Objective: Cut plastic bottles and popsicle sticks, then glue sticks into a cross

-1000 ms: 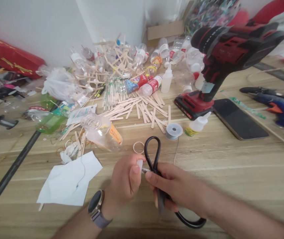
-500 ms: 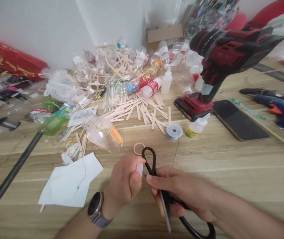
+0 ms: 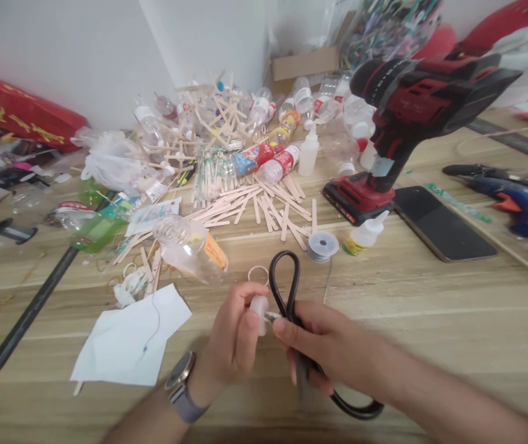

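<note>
My left hand [image 3: 236,336], with a watch on its wrist, pinches a small whitish translucent bottle cap [image 3: 259,313] between thumb and fingers. My right hand [image 3: 326,339] grips a pair of black-handled scissors [image 3: 284,277] by the blades. One blade's tip points left at the cap; whether it touches the cap is hard to tell. One handle loop stands up above the right hand, the other hangs below it. A thin pale ring [image 3: 258,275] lies on the table just beyond the left hand. Blur hides the lower blade's edge.
A wire spool [image 3: 322,246], a glue bottle [image 3: 364,234], a red cordless drill [image 3: 398,129] and a phone [image 3: 446,223] stand or lie at right. Wooden sticks [image 3: 240,206] and plastic bottles crowd the back. A cut bottle [image 3: 190,250] and white paper [image 3: 127,339] lie left.
The scissors have turned in my right hand, their upper loop rising and the lower one shifting left. More of the cap shows in my left hand, with the blade tip beside it.
</note>
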`<state>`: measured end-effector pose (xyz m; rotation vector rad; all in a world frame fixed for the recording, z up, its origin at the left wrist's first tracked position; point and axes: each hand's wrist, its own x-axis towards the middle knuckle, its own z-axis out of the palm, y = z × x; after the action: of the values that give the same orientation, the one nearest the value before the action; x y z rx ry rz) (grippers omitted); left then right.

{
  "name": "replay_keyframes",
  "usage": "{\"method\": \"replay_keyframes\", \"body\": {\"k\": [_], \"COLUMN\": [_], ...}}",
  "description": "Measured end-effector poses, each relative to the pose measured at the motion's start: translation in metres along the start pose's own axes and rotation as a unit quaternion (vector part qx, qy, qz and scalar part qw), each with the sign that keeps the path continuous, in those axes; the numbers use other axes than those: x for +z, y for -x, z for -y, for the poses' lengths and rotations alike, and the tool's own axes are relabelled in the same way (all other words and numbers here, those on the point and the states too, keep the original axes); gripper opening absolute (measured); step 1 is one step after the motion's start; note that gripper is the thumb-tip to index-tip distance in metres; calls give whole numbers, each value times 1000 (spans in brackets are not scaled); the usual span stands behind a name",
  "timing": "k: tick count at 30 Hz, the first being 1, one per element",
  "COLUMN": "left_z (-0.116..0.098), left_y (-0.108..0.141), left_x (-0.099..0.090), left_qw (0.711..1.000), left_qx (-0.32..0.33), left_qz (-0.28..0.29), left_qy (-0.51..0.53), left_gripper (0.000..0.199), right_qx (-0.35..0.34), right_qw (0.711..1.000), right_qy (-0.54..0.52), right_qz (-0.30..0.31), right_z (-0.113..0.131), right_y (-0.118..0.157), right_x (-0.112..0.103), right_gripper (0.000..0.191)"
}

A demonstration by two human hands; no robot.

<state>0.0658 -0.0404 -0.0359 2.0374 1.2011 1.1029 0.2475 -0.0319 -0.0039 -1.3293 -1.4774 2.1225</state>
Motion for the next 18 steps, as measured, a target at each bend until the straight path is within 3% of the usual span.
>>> {"method": "replay_keyframes", "body": {"k": [4,7,11,15,18], "left_z": [3,2,-2,-3,-4], "left_y": [-3,-8,-11,-12,-10], "left_x": [0,0,3,6,7], "left_qw": [982,958,919,916,939], "left_qx": [-131,-200,-305,-324,-292], "left_qz": [61,108,111,104,77], "left_qy": [118,174,223,212,163], "left_gripper": [32,39,52,57,54], "right_qx": [-100,-160,-161,-110,-98], "right_qw": [967,942,919,886,877], "right_qy": [215,267,333,428,448], "right_qz": [-97,-128,-137,-139,-142], "right_z": [-1,-3,-3,-1,-2], "right_y": [-2,-4,-5,-6,-7], "right_x": [-3,-4,-2,1,2], "right_gripper": [28,18,21,26,27]}}
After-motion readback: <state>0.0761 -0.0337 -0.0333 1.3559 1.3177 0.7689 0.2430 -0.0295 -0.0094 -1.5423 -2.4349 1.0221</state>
